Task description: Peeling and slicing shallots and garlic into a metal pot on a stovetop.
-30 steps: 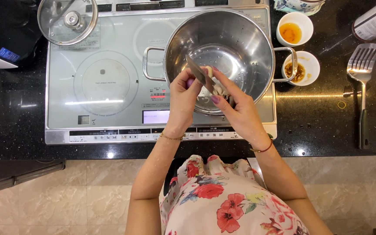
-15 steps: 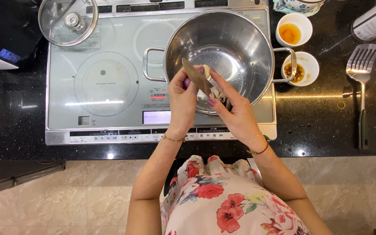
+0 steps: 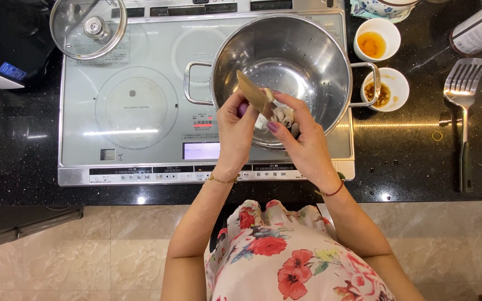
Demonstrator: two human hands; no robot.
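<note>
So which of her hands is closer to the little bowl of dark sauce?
Right. The right hand is over the pot's near rim, on the side toward the dark sauce bowl; the left hand is farther off, toward the pot's other handle.

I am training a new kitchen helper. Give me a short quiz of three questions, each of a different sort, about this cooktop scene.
1. True or false: the glass lid sits on the steel pot.
2. Which lies right of the two small white bowls? A) slotted spatula B) whisk C) ladle
3. Fill in: the left hand and the right hand hold a small pale item over the ____.

Key: 1 false, the lid lies on the cooktop apart from the pot; 2 A; 3 pot.
</note>
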